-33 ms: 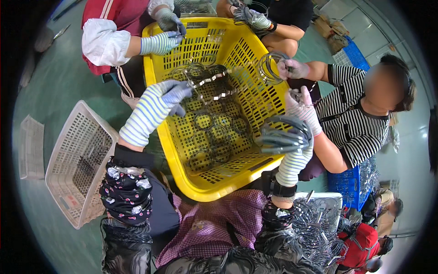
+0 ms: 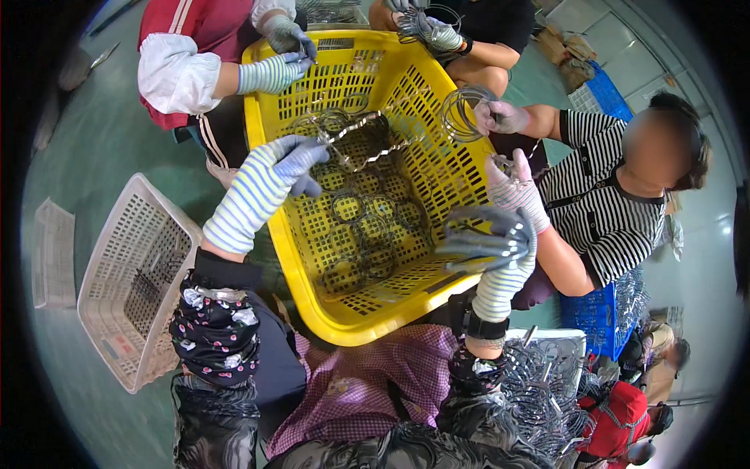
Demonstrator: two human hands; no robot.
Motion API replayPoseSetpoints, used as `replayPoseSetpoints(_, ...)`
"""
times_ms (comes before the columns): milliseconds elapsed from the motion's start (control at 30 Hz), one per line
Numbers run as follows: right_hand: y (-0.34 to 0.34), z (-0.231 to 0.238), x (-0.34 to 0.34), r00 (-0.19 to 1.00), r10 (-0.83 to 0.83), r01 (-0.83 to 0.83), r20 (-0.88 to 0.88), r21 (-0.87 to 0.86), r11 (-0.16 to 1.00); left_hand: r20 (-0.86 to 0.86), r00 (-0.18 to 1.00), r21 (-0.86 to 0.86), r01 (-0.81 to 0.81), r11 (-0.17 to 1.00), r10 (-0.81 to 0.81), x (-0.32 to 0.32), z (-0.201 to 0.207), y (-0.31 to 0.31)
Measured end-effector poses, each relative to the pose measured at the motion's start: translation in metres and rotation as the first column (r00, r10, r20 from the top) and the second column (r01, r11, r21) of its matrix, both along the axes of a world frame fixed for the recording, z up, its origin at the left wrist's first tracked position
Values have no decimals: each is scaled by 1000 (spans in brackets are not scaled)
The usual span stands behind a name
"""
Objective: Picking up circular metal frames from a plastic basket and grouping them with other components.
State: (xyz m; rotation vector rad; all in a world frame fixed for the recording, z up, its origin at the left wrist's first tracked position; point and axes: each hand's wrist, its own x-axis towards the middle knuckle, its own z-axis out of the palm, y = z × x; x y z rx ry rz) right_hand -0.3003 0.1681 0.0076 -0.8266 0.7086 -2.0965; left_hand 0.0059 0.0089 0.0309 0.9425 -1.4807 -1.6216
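My left hand (image 2: 291,166), in a striped glove, reaches over the left side of a yellow slotted basket (image 2: 308,289). Its fingertips pinch a thin, shiny, wavy metal loop (image 2: 366,160) that hangs out over the basket. At the basket's right rim, my gloved right hand (image 2: 512,248) is closed round a bundle of dark grey bands (image 2: 475,234); motion blurs the bundle and partly hides my fingers. Dark thin rings (image 2: 367,215) lie on the basket's floor, their exact kind unclear.
Across the basket, a co-worker's striped gloves (image 2: 273,74) work at its rim. Another person, right, holds wire loops (image 2: 465,113). A white basket (image 2: 141,187) stands left. Beside my right leg, a white tray (image 2: 580,348) holds many thin metal pieces; a blue crate (image 2: 590,316) stands beyond it.
The wavy loop below my left fingertips has turned and catches the light differently. The grey bundle in my right hand has shifted slightly. The co-workers' hands are almost unchanged.
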Motion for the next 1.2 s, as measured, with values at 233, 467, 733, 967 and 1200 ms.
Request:
replayPoseSetpoints(233, -6, 11, 79, 822, 447, -249, -352, 485, 839, -119, 956, -51, 264, 963, -268, -32, 3, 30)
replayPoseSetpoints(467, -31, 6, 120, 772, 568, -376, -284, 516, 770, 1, 982, -355, 179, 917, -191, -42, -8, 41)
replayPoseSetpoints(733, -26, 9, 130, 881, 457, -456, 120, 469, 757, 22, 940, -380, 323, 867, -341, -35, -12, 32)
replayPoseSetpoints(967, -30, 9, 116, 677, 179, 79, -714, 312, 947, 5, 972, -113, 235, 965, -236, -29, 0, 36)
replayPoseSetpoints(1200, -36, -8, 88, 694, 187, 76, -695, 329, 941, -71, 936, -39, 342, 939, -344, -13, 19, 43)
